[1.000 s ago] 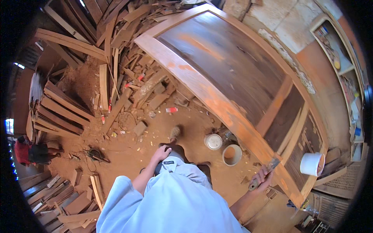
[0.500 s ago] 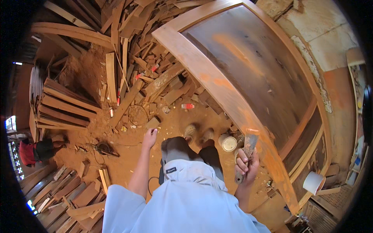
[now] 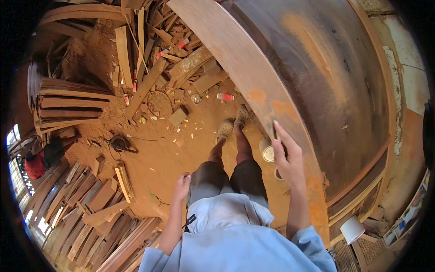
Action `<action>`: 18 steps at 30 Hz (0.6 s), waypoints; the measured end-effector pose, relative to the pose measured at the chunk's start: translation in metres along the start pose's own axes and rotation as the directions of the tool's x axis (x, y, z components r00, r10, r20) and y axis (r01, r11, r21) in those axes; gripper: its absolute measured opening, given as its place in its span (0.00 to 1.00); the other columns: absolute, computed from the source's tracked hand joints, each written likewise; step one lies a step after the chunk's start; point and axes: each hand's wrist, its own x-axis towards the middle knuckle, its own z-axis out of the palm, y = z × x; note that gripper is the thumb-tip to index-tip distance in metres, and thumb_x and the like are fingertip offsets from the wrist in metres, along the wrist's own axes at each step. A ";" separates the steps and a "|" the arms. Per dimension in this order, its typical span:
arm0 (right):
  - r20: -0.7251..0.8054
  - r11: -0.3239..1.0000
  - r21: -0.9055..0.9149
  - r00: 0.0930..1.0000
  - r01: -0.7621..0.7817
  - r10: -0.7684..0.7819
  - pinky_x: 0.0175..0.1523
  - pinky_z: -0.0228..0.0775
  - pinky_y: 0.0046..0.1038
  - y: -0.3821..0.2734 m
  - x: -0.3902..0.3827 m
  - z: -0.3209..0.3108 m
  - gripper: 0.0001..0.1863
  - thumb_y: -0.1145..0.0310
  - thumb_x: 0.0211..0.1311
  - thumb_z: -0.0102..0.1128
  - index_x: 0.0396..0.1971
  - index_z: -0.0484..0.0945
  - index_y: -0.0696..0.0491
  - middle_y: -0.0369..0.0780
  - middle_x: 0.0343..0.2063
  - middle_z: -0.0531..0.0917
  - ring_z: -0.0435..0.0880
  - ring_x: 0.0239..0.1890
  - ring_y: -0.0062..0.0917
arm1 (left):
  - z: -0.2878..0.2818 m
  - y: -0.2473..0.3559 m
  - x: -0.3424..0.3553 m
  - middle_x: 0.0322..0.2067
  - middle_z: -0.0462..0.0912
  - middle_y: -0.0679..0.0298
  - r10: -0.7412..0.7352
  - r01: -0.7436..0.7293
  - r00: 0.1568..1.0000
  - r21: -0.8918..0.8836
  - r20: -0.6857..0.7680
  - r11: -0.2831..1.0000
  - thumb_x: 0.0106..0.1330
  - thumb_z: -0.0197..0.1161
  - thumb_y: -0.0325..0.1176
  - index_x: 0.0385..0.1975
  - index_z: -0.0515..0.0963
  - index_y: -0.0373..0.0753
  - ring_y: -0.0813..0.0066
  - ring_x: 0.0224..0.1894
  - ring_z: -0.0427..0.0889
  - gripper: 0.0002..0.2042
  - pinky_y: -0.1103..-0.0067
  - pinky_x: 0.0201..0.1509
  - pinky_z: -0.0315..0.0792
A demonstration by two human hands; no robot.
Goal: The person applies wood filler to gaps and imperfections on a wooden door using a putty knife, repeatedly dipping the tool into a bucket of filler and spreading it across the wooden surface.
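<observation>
A long wooden framed panel point(image 3: 340, 90) with a dark centre and orange patches spans the right side. My right hand point(image 3: 290, 161) grips a putty knife point(image 3: 273, 129), seen nearly edge-on at the frame's orange-smeared left rail; whether it touches the surface I cannot tell. My left hand point(image 3: 182, 183) hangs low beside my left thigh with curled fingers; what they hold, if anything, is too small to make out. A lidded bucket point(image 3: 268, 154) is on the floor beside my right hand, partly hidden. A white container point(image 3: 351, 229) is at the panel's lower end.
Scrap wood point(image 3: 199, 72) heaps at the top centre; plank stacks point(image 3: 72, 102) and more boards point(image 3: 95, 208) lie left and lower left. A person in red point(image 3: 34, 165) bends at the far left. A power saw with a cord point(image 3: 118, 144) lies on the dusty floor.
My right hand and the knife have moved up along the rail and turned. My left hand has left my waist and dropped to my side. The view has shifted, bringing my legs into sight.
</observation>
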 end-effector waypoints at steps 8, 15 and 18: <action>0.152 0.661 -0.680 0.943 0.318 -0.297 0.36 0.77 0.42 -0.029 0.064 0.020 0.26 0.66 0.68 0.55 0.66 0.67 0.37 0.46 0.33 0.77 0.82 0.30 0.43 | 0.013 0.048 -0.003 0.48 0.82 0.54 0.097 -0.134 0.977 -0.192 -0.190 0.972 0.75 0.52 0.45 0.55 0.74 0.33 0.63 0.52 0.80 0.21 0.71 0.58 0.71; 0.134 0.553 -0.814 0.983 0.180 -0.123 0.40 0.75 0.45 -0.035 0.042 0.019 0.24 0.66 0.69 0.52 0.65 0.69 0.38 0.50 0.31 0.77 0.82 0.33 0.46 | 0.043 0.020 -0.010 0.49 0.80 0.53 0.104 -0.163 0.969 -0.265 -0.225 0.950 0.75 0.52 0.46 0.54 0.74 0.31 0.66 0.52 0.78 0.22 0.73 0.59 0.70; 0.173 0.529 -0.835 0.985 0.155 -0.015 0.44 0.74 0.46 -0.057 0.028 0.003 0.24 0.67 0.69 0.51 0.64 0.69 0.41 0.52 0.32 0.79 0.82 0.36 0.48 | 0.058 -0.021 -0.005 0.47 0.82 0.54 -0.026 -0.068 0.974 -0.401 -0.225 0.914 0.75 0.52 0.46 0.53 0.75 0.30 0.66 0.50 0.79 0.23 0.72 0.57 0.71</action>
